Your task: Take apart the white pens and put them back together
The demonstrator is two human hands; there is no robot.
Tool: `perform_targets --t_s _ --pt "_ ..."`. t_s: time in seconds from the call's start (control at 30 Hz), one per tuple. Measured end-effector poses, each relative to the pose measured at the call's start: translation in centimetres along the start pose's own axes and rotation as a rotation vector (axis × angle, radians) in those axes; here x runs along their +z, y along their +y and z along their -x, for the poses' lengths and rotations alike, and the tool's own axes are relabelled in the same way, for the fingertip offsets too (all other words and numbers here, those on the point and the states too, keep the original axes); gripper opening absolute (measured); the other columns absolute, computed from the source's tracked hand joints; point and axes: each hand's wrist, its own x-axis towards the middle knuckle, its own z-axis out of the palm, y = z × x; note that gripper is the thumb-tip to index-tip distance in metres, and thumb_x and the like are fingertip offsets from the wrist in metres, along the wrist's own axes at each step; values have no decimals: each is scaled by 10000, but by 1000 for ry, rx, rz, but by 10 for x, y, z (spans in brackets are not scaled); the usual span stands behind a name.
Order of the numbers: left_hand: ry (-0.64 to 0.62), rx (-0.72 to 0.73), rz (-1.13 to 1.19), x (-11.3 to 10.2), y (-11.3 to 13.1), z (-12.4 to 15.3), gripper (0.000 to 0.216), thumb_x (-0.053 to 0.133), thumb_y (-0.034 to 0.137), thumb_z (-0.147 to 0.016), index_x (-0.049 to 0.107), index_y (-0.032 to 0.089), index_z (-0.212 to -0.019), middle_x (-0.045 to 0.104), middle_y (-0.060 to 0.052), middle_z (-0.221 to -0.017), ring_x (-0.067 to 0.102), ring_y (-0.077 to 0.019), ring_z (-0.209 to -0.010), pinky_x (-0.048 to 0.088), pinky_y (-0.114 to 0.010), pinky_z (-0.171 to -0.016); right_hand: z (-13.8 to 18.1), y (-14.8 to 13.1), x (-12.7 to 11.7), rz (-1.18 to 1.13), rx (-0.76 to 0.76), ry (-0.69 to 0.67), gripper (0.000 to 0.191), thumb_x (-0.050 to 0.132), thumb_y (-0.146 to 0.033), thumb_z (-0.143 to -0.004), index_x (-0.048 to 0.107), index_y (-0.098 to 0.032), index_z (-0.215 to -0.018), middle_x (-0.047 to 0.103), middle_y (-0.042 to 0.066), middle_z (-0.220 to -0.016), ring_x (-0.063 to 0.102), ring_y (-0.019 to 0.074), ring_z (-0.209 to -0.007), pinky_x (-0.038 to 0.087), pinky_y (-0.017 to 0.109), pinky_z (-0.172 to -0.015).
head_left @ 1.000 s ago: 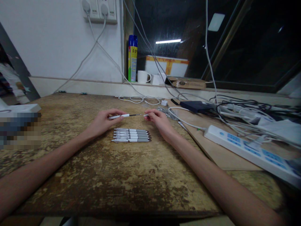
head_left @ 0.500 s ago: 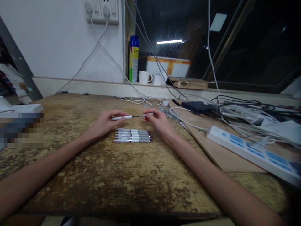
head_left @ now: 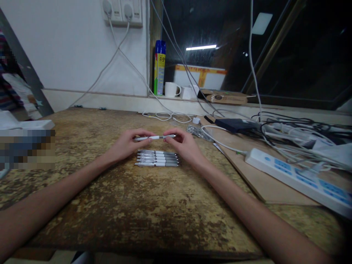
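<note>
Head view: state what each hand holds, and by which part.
Both hold one pen: the left hand grips its rear half, the right hand its grey front section. Whether these are fully joined cannot be told.

You hold a slim, round, white pen barrel (head_left: 155, 138) almost level, running left to right. A short grey pen front (head_left: 172, 136) lines up with its right end, tip pointing right. You can't tell if the two parts touch all the way. Closer to you, slim clear, white and grey pens (head_left: 159, 158) lie flat, side by side in a neat row. Their dark tips all point right.
</note>
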Motion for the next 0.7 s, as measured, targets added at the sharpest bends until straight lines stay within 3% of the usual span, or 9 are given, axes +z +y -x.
perform_targets --t_s 0.17,0.4,0.57,0.7 --pt "-30 27 1 -1 1 0 320 619 435 -914 750 238 -1129 759 -48 -1105 673 -232 -1014 494 -347 -908 3 -2 0 18 -26 -16 124 669 -277 -828 699 -198 -918 718 61 -940 661 190 -849 507 322 -789" --pt "-54 70 -1 1 6 0 309 656 429 -896 756 230 -1111 754 -57 -1107 667 -232 -1032 486 -367 -960 5 1 1 11 81 -71 267 505 -411 -948 653 -189 -961 638 7 -652 565 141 -536 410 272 -536" --pt "-40 46 -3 2 7 1 317 627 441 -912 755 236 -1118 751 -60 -1127 665 -239 -1048 495 -375 -958 2 3 -2 42 7 -88 175 576 -306 -885 639 -214 -1020 631 -9 -711 605 154 -673 459 281 -660" --pt "-49 57 4 2 6 1 327 640 446 -903 755 234 -1124 751 -63 -1129 666 -237 -1045 506 -357 -929 3 3 -3 15 43 -131 211 542 -344 -911 621 -217 -1059 607 -22 -671 541 139 -576 403 270 -567"
